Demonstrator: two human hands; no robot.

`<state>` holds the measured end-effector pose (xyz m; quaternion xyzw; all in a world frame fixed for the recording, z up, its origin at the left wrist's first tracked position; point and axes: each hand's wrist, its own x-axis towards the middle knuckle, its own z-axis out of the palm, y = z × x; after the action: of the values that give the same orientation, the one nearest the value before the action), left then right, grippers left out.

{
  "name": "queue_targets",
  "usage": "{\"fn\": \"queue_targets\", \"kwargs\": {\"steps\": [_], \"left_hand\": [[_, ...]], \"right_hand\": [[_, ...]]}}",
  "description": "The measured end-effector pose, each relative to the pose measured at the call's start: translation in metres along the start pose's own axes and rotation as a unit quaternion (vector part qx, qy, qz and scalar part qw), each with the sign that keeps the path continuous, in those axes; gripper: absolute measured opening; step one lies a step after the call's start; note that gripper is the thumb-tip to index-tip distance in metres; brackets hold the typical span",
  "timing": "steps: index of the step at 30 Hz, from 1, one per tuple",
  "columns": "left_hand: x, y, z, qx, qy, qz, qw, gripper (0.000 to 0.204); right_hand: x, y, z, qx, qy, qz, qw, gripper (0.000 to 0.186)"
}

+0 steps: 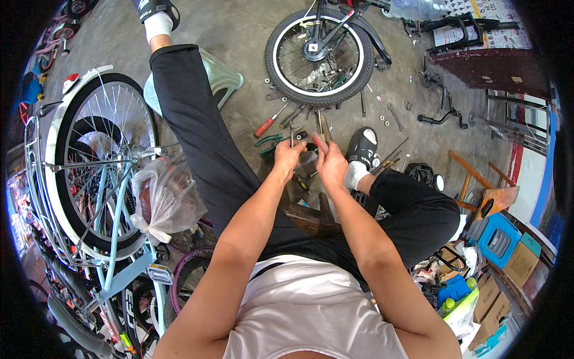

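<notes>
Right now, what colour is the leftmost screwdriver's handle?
Handle is red; head view shows it.

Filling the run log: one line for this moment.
left hand: at slim rod, grip unclear; right hand: alongside, grip unclear; wheel: ahead; red-handled screwdriver: on floor

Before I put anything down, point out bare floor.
Bare concrete shows between the green stool and the white-ringed wheel, and at upper left between the white mudguard and white sock. Crowded: around the left hand and right hand, with a red-handled screwdriver and green-handled pliers among loose tools.
</notes>
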<state>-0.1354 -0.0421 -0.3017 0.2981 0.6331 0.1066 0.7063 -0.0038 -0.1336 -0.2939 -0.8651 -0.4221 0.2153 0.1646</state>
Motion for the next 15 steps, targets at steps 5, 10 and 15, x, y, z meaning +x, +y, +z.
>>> {"fn": "queue_targets", "kwargs": {"steps": [5,10,15], "left_hand": [[0.007,-0.003,-0.004,-0.002,0.032,0.013,0.999,0.018],[0.013,-0.009,-0.007,0.007,0.038,0.031,0.999,0.02],[0.008,-0.008,-0.005,-0.009,0.049,0.039,0.998,0.02]], "right_hand": [[0.002,-0.012,0.001,0.018,0.045,0.147,0.988,0.035],[0.013,-0.015,-0.025,-0.013,0.033,0.021,0.999,0.031],[0.02,-0.008,-0.037,-0.013,0.005,-0.06,0.998,0.026]]}}
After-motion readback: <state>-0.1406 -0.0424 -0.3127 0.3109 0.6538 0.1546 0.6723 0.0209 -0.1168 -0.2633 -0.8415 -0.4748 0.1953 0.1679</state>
